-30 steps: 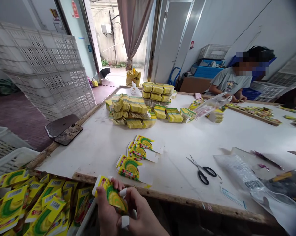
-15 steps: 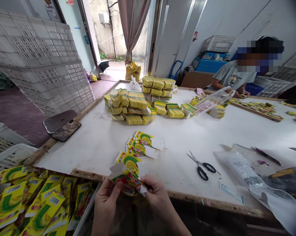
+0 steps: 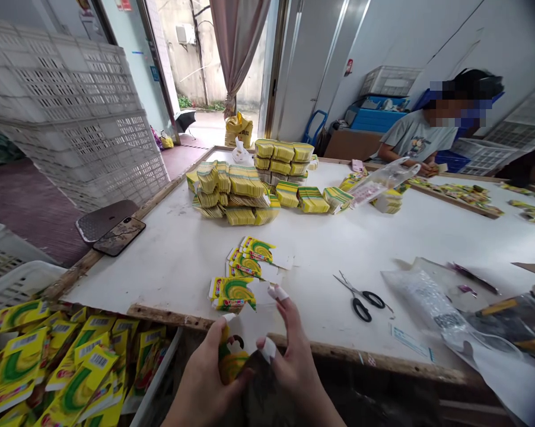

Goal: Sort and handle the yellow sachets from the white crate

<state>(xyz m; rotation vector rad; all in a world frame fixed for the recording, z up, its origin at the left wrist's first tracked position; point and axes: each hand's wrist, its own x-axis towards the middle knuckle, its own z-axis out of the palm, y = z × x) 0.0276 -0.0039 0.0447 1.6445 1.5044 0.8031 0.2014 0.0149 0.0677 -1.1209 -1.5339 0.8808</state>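
My left hand [image 3: 209, 373] grips a yellow crayon box [image 3: 232, 363] at the table's front edge, its white flap up. My right hand [image 3: 292, 356] is beside it, thumb and forefinger spread apart, with white coverings on the fingertips. The forefinger is at the white flap of a flat crayon carton [image 3: 232, 290] on the table; whether it presses on it I cannot tell. Behind lie several more flat yellow-and-green cartons [image 3: 250, 258], overlapping, with white flaps to the right.
Bundled cartons [image 3: 245, 184] are stacked at the back of the white table [image 3: 161, 279]. Scissors [image 3: 360, 296] and clear plastic packaging [image 3: 432, 302] lie right, a phone [image 3: 120, 236] left. A crate of yellow boxes [image 3: 63, 362] stands lower left. Another person [image 3: 416, 139] sits far right.
Both hands held one carton together before. Now my left hand alone has it, turned and lowered, while my right hand has opened and reached up to the nearest flat carton.
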